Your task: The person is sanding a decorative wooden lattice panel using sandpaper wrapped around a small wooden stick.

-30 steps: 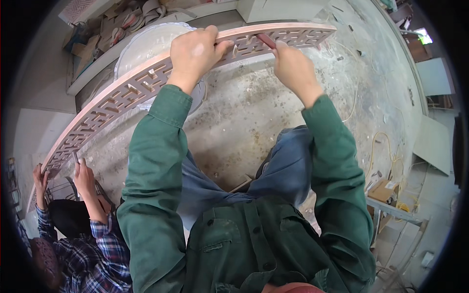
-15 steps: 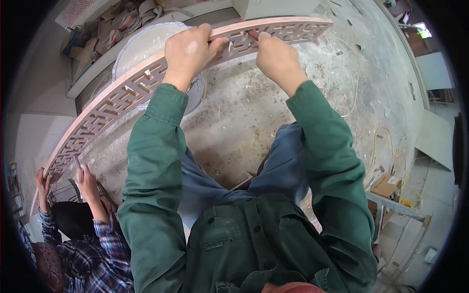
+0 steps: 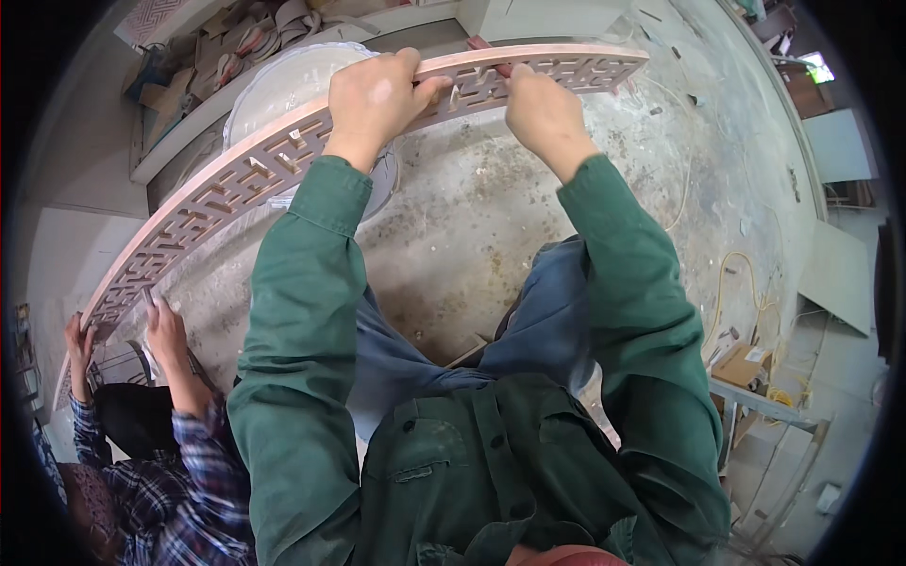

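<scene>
A long carved wooden lattice panel [image 3: 212, 193], pale along its edge, runs from lower left to upper right and rests over a round, whitish-topped stand [image 3: 274, 94]. My left hand [image 3: 375, 102] grips the panel's upper edge near its middle, thumb along the fretwork. To its right, my right hand [image 3: 547, 115] is closed round a thin reddish strip [image 3: 504, 70] that passes through a cut-out. The strip's far end shows above the panel edge; its exact kind is unclear.
At lower left, a person in a plaid sleeve [image 3: 200, 443] holds the panel's other end and works a slim tool [image 3: 148, 296] at it. Scraps fill a shelf [image 3: 170, 141] at upper left. A yellow cord [image 3: 722, 292] and a cardboard box [image 3: 741, 366] are at right.
Both my hands and the panel's right part have shifted slightly right and down. More of the reddish strip shows above the edge. The co-worker's tool hand has moved slightly.
</scene>
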`<move>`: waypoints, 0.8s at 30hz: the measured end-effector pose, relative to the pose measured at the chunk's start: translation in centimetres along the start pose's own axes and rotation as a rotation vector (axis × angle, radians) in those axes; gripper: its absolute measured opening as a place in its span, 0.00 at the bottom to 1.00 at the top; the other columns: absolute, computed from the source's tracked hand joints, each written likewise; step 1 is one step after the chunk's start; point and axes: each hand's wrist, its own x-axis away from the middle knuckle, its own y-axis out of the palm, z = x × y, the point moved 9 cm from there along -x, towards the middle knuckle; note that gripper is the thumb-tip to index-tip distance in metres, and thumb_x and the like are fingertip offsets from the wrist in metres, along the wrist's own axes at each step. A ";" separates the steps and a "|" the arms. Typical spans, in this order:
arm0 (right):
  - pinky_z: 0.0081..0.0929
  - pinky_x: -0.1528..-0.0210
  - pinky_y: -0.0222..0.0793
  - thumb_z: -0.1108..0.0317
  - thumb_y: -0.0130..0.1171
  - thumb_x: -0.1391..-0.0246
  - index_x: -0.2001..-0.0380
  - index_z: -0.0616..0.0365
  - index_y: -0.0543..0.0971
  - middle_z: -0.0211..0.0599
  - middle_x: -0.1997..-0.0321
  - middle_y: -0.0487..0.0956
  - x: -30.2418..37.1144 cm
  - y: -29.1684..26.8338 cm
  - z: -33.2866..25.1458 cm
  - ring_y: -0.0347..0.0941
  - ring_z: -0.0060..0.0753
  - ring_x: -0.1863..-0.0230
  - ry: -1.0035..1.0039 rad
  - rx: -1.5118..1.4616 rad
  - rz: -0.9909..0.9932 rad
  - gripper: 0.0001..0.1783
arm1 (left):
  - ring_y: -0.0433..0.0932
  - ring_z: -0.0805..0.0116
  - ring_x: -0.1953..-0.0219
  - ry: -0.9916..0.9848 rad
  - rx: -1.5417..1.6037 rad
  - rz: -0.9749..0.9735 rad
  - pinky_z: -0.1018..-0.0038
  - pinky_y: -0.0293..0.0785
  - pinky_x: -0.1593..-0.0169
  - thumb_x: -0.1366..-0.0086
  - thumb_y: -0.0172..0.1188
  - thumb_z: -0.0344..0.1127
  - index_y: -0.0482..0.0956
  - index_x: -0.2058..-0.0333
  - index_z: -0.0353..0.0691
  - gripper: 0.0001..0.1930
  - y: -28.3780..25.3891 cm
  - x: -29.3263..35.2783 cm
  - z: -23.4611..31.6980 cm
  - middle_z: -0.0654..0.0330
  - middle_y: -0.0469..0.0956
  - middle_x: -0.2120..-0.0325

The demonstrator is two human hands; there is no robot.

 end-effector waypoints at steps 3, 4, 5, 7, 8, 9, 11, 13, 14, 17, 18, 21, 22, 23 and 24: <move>0.50 0.62 0.73 0.68 0.47 0.43 0.66 0.62 0.73 0.56 0.67 0.80 3.3 -0.4 1.1 0.78 0.58 0.64 0.006 -0.088 0.022 0.09 | 0.76 0.56 0.79 -0.017 0.002 -0.026 0.63 0.69 0.77 0.45 0.60 0.60 0.73 0.79 0.44 0.23 -0.1 0.1 -0.3 0.59 0.75 0.85; 0.50 0.62 0.72 0.67 0.47 0.42 0.66 0.62 0.74 0.56 0.67 0.80 4.1 -0.2 1.8 0.78 0.58 0.63 0.065 -0.090 0.003 0.10 | 0.76 0.56 0.79 -0.029 -0.020 -0.039 0.63 0.69 0.77 0.45 0.60 0.60 0.73 0.79 0.44 0.23 -0.1 0.1 -0.3 0.60 0.75 0.85; 0.51 0.61 0.71 0.65 0.46 0.41 0.66 0.62 0.74 0.55 0.67 0.80 4.7 -0.2 2.6 0.77 0.58 0.63 0.137 -0.089 -0.014 0.11 | 0.77 0.56 0.79 -0.029 -0.034 -0.054 0.63 0.69 0.77 0.45 0.60 0.60 0.73 0.79 0.44 0.23 0.0 0.0 -0.1 0.60 0.76 0.85; 0.52 0.61 0.70 0.64 0.46 0.40 0.65 0.62 0.74 0.56 0.68 0.79 3.1 0.1 2.3 0.76 0.60 0.63 0.106 -0.151 0.013 0.12 | 0.77 0.56 0.79 -0.010 -0.023 -0.036 0.63 0.69 0.77 0.45 0.60 0.60 0.73 0.79 0.44 0.23 0.2 0.3 0.2 0.60 0.76 0.84; 0.53 0.61 0.68 0.62 0.45 0.39 0.64 0.61 0.74 0.57 0.69 0.78 1.7 -0.1 2.0 0.74 0.62 0.64 0.075 -0.207 0.049 0.14 | 0.77 0.56 0.78 0.011 -0.008 -0.008 0.62 0.69 0.77 0.45 0.60 0.60 0.73 0.78 0.44 0.23 0.2 0.0 0.5 0.60 0.76 0.84; 0.53 0.61 0.69 0.63 0.45 0.39 0.64 0.63 0.75 0.57 0.69 0.78 0.1 0.2 1.5 0.75 0.61 0.64 0.157 -0.184 -0.009 0.14 | 0.77 0.56 0.78 0.025 -0.004 -0.014 0.62 0.69 0.77 0.45 0.60 0.60 0.73 0.78 0.44 0.23 0.2 -0.2 0.7 0.60 0.76 0.84; 0.53 0.60 0.69 0.63 0.45 0.40 0.64 0.63 0.75 0.57 0.69 0.79 -1.0 0.6 1.2 0.75 0.61 0.64 0.138 -0.142 -0.030 0.14 | 0.77 0.56 0.78 -0.024 -0.005 -0.044 0.62 0.69 0.77 0.44 0.60 0.60 0.73 0.79 0.44 0.23 0.5 -0.4 0.4 0.60 0.76 0.84; 0.54 0.61 0.70 0.63 0.47 0.41 0.66 0.62 0.74 0.55 0.70 0.79 -0.4 0.4 1.0 0.76 0.60 0.66 0.063 -0.127 0.061 0.13 | 0.77 0.56 0.78 -0.024 0.001 -0.054 0.62 0.69 0.77 0.44 0.60 0.60 0.73 0.79 0.44 0.23 0.5 -0.4 0.3 0.60 0.76 0.84; 0.51 0.61 0.72 0.67 0.47 0.44 0.65 0.63 0.74 0.56 0.69 0.79 0.8 0.6 0.2 0.77 0.59 0.65 0.043 -0.128 0.028 0.11 | 0.77 0.56 0.78 -0.044 -0.005 -0.072 0.62 0.69 0.77 0.44 0.60 0.60 0.73 0.79 0.44 0.23 0.4 0.1 -0.5 0.60 0.76 0.84; 0.50 0.65 0.74 0.72 0.48 0.48 0.65 0.63 0.73 0.58 0.68 0.79 3.8 -0.3 0.2 0.78 0.58 0.67 0.032 -0.131 0.013 0.08 | 0.77 0.56 0.78 -0.026 -0.039 -0.058 0.63 0.69 0.77 0.45 0.59 0.61 0.73 0.79 0.44 0.24 0.2 -0.1 0.1 0.60 0.76 0.84; 0.49 0.63 0.74 0.71 0.48 0.48 0.65 0.63 0.73 0.57 0.68 0.80 3.6 -0.3 0.4 0.78 0.58 0.66 0.036 -0.113 0.009 0.09 | 0.77 0.56 0.78 -0.021 -0.037 -0.062 0.63 0.69 0.77 0.45 0.59 0.61 0.73 0.79 0.44 0.24 0.3 -0.1 0.3 0.60 0.76 0.84; 0.47 0.59 0.73 0.69 0.46 0.46 0.62 0.63 0.75 0.53 0.66 0.80 0.5 -0.7 0.7 0.78 0.56 0.62 0.098 -0.097 -0.045 0.12 | 0.78 0.56 0.78 0.008 -0.027 -0.036 0.62 0.72 0.76 0.47 0.61 0.59 0.75 0.78 0.43 0.22 0.1 -0.5 1.0 0.57 0.77 0.83; 0.46 0.58 0.73 0.69 0.45 0.45 0.60 0.62 0.75 0.51 0.63 0.81 -0.5 -0.4 0.4 0.78 0.55 0.61 0.107 -0.057 -0.083 0.13 | 0.78 0.56 0.78 -0.011 -0.029 -0.048 0.62 0.71 0.76 0.47 0.61 0.59 0.75 0.78 0.43 0.22 0.2 -0.7 0.6 0.58 0.77 0.84; 0.46 0.58 0.73 0.69 0.45 0.45 0.60 0.62 0.75 0.51 0.63 0.81 -0.4 -0.2 0.4 0.78 0.55 0.61 0.109 -0.059 -0.080 0.13 | 0.78 0.55 0.78 -0.038 -0.036 -0.058 0.62 0.71 0.76 0.47 0.61 0.59 0.75 0.78 0.43 0.22 0.1 -0.8 0.3 0.58 0.77 0.84; 0.45 0.58 0.73 0.69 0.45 0.45 0.60 0.62 0.75 0.50 0.63 0.81 0.1 -0.2 0.5 0.78 0.55 0.61 0.103 -0.088 -0.037 0.14 | 0.78 0.55 0.78 -0.058 -0.040 -0.095 0.62 0.71 0.76 0.47 0.61 0.60 0.75 0.79 0.43 0.23 0.3 -0.8 0.0 0.58 0.77 0.83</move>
